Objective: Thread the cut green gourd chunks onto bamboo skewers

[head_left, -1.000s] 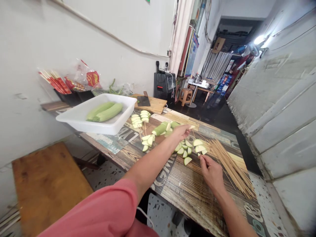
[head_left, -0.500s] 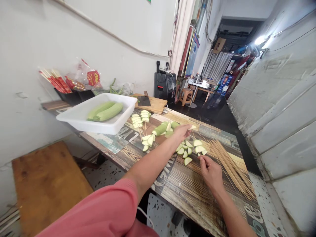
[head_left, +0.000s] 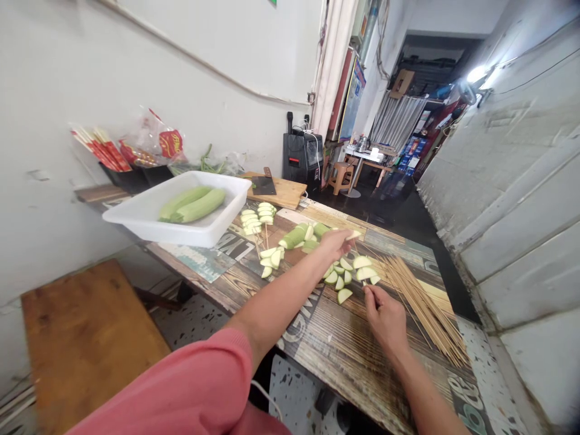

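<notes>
Staying put, left hand (head_left: 336, 243) pinching squash slice (head_left: 354, 234), right hand (head_left: 386, 318) pinching skewer (head_left: 365, 286)

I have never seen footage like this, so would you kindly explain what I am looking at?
There is no machine here: a person wears one camera on the head, looking down at their own bare hands. The left hand pinches a pale squash slice. The right hand rests by the loose slices, fingertips pinched shut; what they grip is too thin to tell. On the patterned table lie a pile of bamboo skewers, a white tub with whole green squashes, and a cutting board bearing a cleaver.
</notes>
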A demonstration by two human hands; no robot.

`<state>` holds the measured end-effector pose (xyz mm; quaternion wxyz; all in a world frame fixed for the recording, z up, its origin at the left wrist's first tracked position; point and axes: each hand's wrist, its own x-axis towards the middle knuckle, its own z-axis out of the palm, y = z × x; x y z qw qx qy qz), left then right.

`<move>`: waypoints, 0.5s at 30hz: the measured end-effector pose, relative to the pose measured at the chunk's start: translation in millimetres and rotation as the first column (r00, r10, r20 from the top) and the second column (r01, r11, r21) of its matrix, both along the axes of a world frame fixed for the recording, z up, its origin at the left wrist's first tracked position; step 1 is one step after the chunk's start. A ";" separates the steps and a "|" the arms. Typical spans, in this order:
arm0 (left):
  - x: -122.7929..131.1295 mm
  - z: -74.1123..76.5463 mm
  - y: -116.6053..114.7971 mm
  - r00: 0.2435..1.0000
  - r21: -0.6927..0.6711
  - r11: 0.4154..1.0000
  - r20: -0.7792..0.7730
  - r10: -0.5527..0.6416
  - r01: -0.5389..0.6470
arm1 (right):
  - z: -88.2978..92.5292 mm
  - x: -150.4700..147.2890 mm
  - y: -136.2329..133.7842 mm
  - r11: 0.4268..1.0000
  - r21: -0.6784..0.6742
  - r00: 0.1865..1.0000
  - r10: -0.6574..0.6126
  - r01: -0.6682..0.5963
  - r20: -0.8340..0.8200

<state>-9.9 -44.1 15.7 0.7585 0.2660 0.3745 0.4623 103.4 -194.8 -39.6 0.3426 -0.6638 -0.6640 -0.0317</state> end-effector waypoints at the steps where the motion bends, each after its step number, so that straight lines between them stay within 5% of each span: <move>1: 0.2 0.2 -0.6 1.000 -0.002 1.000 0.012 -0.002 0.002 | 0.3 -0.2 -0.1 1.000 -0.001 1.000 -0.002 0.002 0.000; 15: -1.1 -1.4 8.1 0.998 -0.059 0.998 0.049 0.039 -0.036 | -0.8 0.3 -1.8 0.999 0.045 0.999 0.018 -0.020 0.036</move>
